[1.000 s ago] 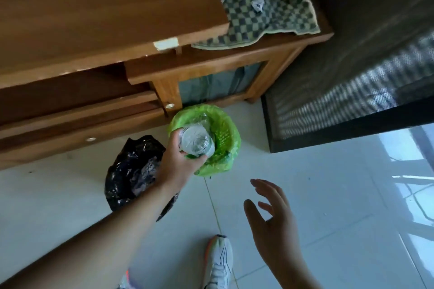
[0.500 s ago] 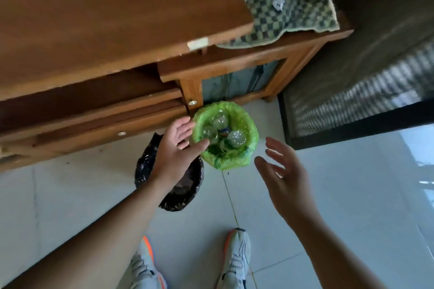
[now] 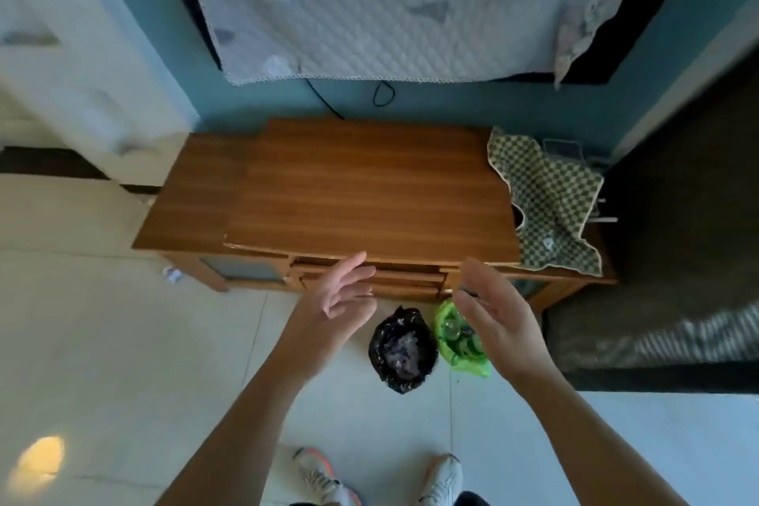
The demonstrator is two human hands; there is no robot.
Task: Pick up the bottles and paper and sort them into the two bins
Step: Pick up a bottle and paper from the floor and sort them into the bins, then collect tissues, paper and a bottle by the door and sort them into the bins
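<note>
Two bins stand side by side on the floor in front of a wooden cabinet. The bin lined with a green bag (image 3: 468,362) holds clear plastic bottles (image 3: 454,328). Left of it, the bin lined with a black bag (image 3: 400,376) holds crumpled paper (image 3: 402,349). My left hand (image 3: 339,294) hovers open above the floor, left of the black bin. Also open, my right hand (image 3: 495,310) is held over the green bin and covers part of it. A small crumpled paper (image 3: 172,274) lies on the floor by the cabinet's left leg.
The long wooden cabinet (image 3: 349,193) stands against a teal wall, with a checkered cloth (image 3: 550,201) over its right end. A quilted cover (image 3: 390,0) hangs above. A dark mat (image 3: 657,320) lies to the right. My two shoes (image 3: 382,477) are at the bottom.
My left hand let the bottle drop into the green bin and pulled back empty. The view rose and drew back, so the whole cabinet now shows. Both hands lifted, open.
</note>
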